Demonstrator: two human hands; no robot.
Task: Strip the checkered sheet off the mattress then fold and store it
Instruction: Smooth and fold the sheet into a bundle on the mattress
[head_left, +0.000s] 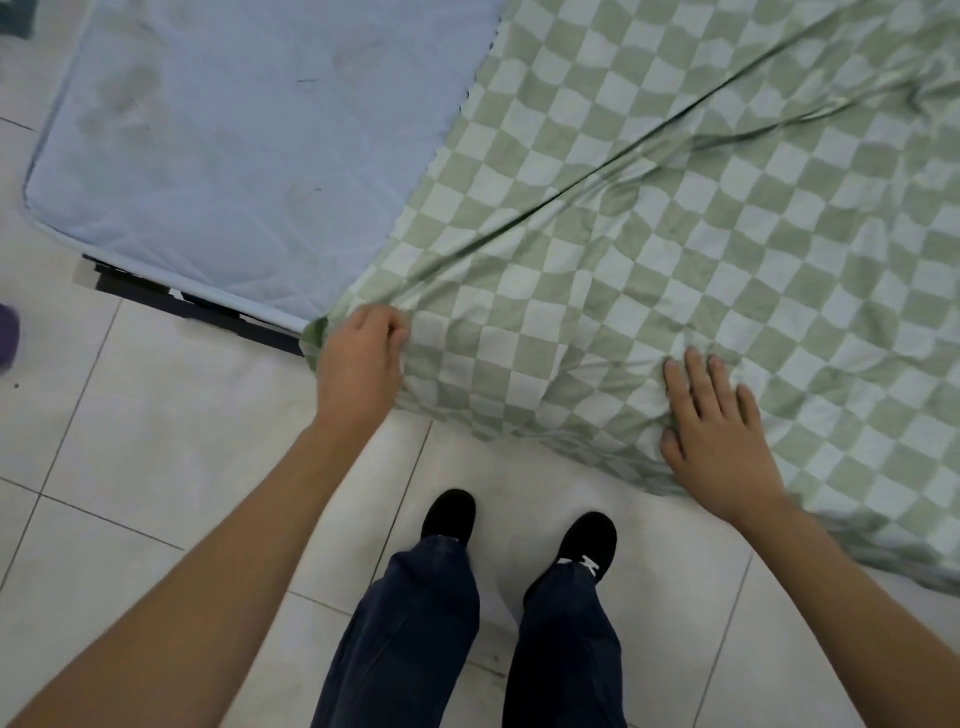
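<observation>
Head view, looking down at the bed edge. The green-and-white checkered sheet covers the right part of the mattress and hangs over the near edge down toward the white tiled floor. The left part of the mattress is bare: pale blue, quilted, with some faint stains. The left hand grips the sheet at its near left corner, right at the mattress edge, with fingers curled tight round bunched cloth. 2 long taut creases run from that grip up and to the right across the sheet. The right hand lies flat on the sheet near the mattress edge, well apart from the left, palm down. Its fingers are straight and spread wide, pressing on wrinkled cloth and holding nothing. A dark bed frame shows under the bare mattress corner. The person stands just beside the bed in dark blue jeans and 2 black shoes, left and right, toes pointing toward the hanging sheet. A purple object sits cut off at the left edge; I cannot tell what it is.
</observation>
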